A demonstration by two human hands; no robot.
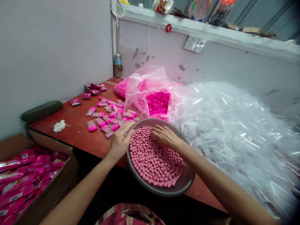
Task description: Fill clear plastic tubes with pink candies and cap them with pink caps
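In mid-frame, a grey bowl (188, 175) holds pink beads (156, 170). The hands are apart: the left hand (120, 140) touches its left rim, the right hand (166, 136) dips fingertips among the beads; whether either grips, I cannot tell. Bead-filled bottles (100, 121) lie upper left, a bag (137, 104) of pink caps (158, 104) crowds behind, and clear plastic pieces (225, 125) heap rightward. A carton (59, 187) of packets (21, 184) occupies the lower left.

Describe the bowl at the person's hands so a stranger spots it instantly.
Find the red tabletop, then its near edge, in front of the open plastic bag. There, left hand at the rim and right hand inside, is a round gray bowl. Unlike the bag and the clear plastic pile beside it, it holds loose pink beads.
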